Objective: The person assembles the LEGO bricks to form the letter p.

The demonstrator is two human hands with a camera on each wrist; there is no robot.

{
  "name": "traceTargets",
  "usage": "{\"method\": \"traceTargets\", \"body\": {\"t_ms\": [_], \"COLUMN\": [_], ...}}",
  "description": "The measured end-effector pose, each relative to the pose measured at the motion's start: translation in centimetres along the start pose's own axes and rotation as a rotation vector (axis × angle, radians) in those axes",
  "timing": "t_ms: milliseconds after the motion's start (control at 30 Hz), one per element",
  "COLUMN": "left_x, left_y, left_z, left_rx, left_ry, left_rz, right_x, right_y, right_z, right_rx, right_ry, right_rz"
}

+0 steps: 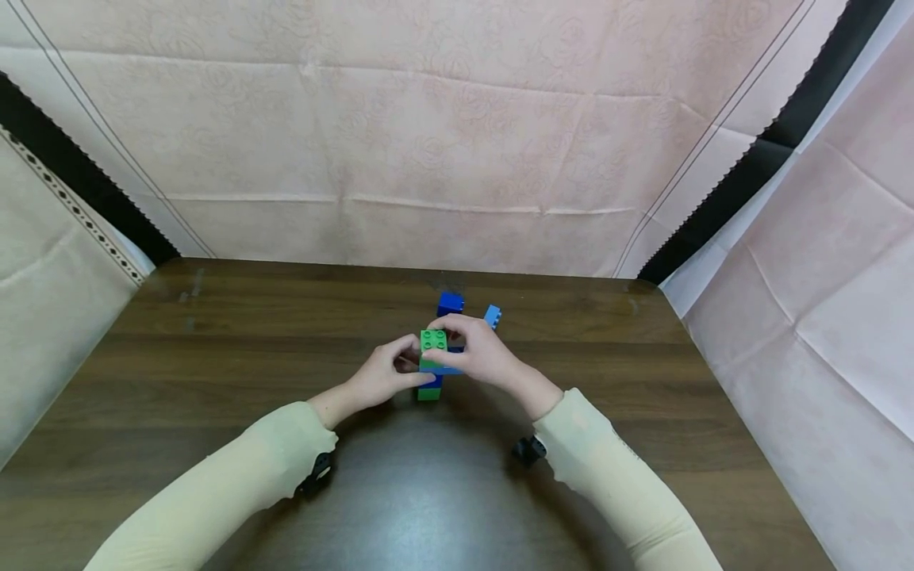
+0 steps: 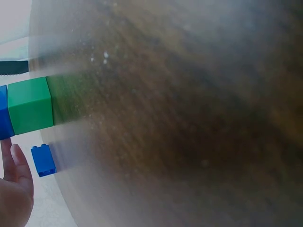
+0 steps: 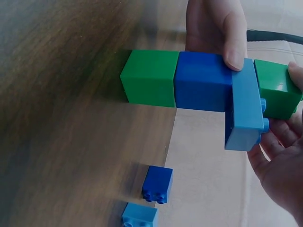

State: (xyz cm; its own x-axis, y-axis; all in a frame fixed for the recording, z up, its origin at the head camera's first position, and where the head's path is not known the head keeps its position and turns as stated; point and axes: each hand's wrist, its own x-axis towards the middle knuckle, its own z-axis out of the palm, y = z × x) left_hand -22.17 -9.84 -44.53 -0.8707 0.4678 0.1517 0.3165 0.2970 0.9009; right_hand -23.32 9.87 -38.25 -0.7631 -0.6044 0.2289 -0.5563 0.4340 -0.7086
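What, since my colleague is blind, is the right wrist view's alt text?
A person's left grip and right grip hold a block stack: bottom green block, dark blue block, jutting light blue block, top green block. A loose dark blue block and loose light blue block stand on the table.

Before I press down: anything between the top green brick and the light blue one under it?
Nothing visible stands between the green brick and the light blue brick. The right hand holds the green one; the left hand has its thumb on the stack below that join. I can't tell if it's fully seated.
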Motion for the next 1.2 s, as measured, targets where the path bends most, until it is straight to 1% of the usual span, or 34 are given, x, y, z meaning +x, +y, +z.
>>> {"method": "traceTargets", "body": {"t_ms": [133,300,633,867,1033,1200], "left_x": [-0.03,-0.11,-0.02,0.02,-0.01,-0.03], "left_y": [0.13,0.20,0.07,0.00,0.03,0.07], "left_z": [0.06,0.03,0.05,0.10,0.14,0.06], "left_rx": [-0.003,-0.004,-0.009,-0.006,0.001,0.013], "left_ry": [0.003,0.007,0.001,0.004,0.005,0.006], "left_rz": [0.003,0.012,-0.013,-0.010,-0.008,-0.006], "right_x": [-0.09,-0.01,-0.03,-0.20,-0.26,-0.38], "right_y": [-0.19,-0.50,-0.83,-0.54,-0.24,0.05], "right_z": [-0.08,-0.14,-0.09,0.18,0.35,0.52], "right_rx": [-0.018,-0.071,-0.192,-0.145,-0.114,-0.060], "right_ry": [-0.006,-0.012,-0.003,0.016,0.030,0.035], "right_rz": [-0.015,-0.049,-0.105,-0.055,-0.065,-0.062]}}
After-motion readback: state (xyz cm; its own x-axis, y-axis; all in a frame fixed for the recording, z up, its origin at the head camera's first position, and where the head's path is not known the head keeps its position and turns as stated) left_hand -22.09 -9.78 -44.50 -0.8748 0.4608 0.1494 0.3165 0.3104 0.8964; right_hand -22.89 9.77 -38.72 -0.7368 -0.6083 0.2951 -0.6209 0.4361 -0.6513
